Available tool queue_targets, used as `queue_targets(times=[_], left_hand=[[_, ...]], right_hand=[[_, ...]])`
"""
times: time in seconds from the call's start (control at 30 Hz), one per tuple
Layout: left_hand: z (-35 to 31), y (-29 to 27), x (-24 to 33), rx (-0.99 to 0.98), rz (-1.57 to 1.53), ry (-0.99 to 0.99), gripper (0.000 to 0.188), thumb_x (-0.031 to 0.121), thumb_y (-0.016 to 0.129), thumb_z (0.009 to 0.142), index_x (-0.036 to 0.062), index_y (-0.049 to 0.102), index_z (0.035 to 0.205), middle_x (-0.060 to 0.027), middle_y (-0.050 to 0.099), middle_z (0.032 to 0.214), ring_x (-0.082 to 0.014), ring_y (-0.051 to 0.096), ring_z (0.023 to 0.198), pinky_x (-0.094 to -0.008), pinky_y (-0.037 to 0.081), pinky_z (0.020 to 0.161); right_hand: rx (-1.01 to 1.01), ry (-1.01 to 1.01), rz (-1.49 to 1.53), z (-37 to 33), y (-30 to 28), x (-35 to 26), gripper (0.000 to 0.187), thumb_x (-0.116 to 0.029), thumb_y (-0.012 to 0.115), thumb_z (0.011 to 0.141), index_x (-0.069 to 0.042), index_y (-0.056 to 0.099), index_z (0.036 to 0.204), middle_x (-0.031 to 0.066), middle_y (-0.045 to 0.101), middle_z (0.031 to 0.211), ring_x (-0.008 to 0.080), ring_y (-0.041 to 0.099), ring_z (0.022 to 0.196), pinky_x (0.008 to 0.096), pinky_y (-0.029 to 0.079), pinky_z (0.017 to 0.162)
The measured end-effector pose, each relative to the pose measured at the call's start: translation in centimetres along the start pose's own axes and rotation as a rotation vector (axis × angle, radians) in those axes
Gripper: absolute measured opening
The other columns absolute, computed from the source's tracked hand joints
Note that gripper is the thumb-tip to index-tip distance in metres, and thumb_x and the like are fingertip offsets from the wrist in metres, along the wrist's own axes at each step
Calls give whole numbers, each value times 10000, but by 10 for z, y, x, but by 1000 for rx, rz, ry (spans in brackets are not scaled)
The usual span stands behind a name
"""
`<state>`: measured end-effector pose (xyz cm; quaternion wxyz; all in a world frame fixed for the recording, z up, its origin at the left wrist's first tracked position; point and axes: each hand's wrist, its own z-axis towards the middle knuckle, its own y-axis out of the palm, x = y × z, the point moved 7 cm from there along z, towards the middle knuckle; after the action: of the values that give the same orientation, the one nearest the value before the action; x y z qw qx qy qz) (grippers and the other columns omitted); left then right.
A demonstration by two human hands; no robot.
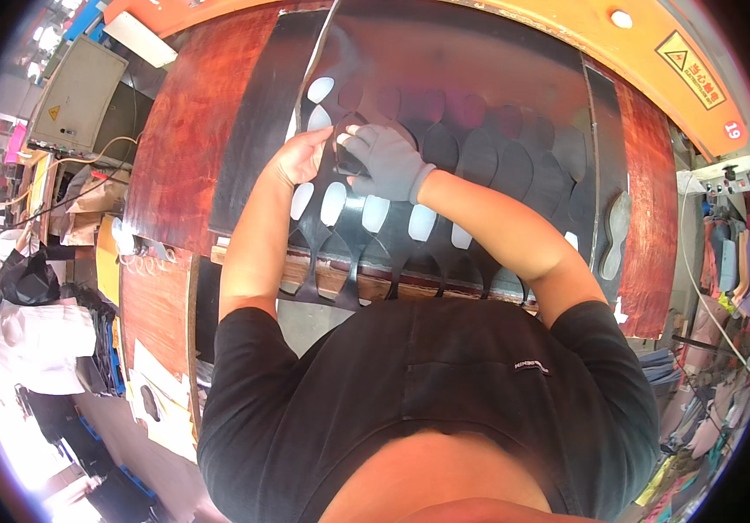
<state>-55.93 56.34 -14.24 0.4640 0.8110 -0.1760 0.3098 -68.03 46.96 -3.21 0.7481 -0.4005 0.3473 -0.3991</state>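
Observation:
My left hand (302, 158) is bare, with its fingers drawn together at the left edge of a dark insole (349, 163). My right hand (388, 163), in a grey fingerless glove, bends its fingers over the same insole from the right. Much of that piece is hidden under the glove. Around my hands, several dark insole shapes (514, 170) lie side by side on a black board (248, 166). Nearer to me runs a row of dark pieces with pale, glossy oval ends (334, 204). Their narrow parts hang over the board's front edge.
An orange machine frame (558, 19) with a yellow warning label arches over the far side. Reddish-brown wooden panels (185, 131) flank the board. A grey shoe-sole shape (617, 235) lies at the right. Bags (39, 336) are piled at left, and coloured sheets (728, 253) hang at far right.

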Motion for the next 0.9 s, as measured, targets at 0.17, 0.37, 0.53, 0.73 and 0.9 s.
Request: queue_targets(times=[0.17, 0.37, 0.53, 0.73, 0.9], left_hand=[[-12, 19, 5, -56, -58, 70, 272, 239, 483, 954, 9, 629, 959, -120, 680, 908, -247, 662, 826, -367, 531, 760], [-23, 37, 8, 78, 36, 176, 234, 175, 531, 933, -15, 551, 1067, -181, 652, 916, -278, 641, 825, -383, 517, 744], [-19, 33, 10, 110, 274, 209, 257, 143, 540, 930, 0, 510, 1141, -110, 617, 809, -220, 605, 683, -337, 502, 663], [-56, 85, 32, 988, 1531, 978, 502, 145, 630, 853, -18, 412, 1274, -174, 549, 1152, -283, 562, 1025, -379, 459, 882], [-20, 84, -11, 698, 764, 242, 505, 283, 629, 847, 22, 464, 1247, -98, 561, 1055, -167, 529, 906, -304, 428, 782]], right_hand=[[75, 133, 151, -3, 1, 7, 548, -367, 644, 757, -23, 527, 1167, 194, 559, 1165, 355, 527, 1079, 425, 425, 901], [-21, 265, 49, 16, 5, 44, 349, -326, 651, 747, -51, 579, 950, 152, 624, 959, 319, 617, 888, 415, 495, 756], [146, 326, -399, 39, -89, 111, 290, -244, 745, 646, -49, 597, 802, 150, 615, 793, 335, 608, 762, 420, 493, 721], [545, 168, -279, 21, -174, 96, 227, -215, 550, 799, -108, 634, 980, 138, 663, 797, 313, 640, 671, 411, 520, 615], [-59, 226, -241, -27, -51, 54, 201, -211, 599, 776, -116, 616, 952, 87, 634, 808, 285, 624, 764, 401, 508, 666]])
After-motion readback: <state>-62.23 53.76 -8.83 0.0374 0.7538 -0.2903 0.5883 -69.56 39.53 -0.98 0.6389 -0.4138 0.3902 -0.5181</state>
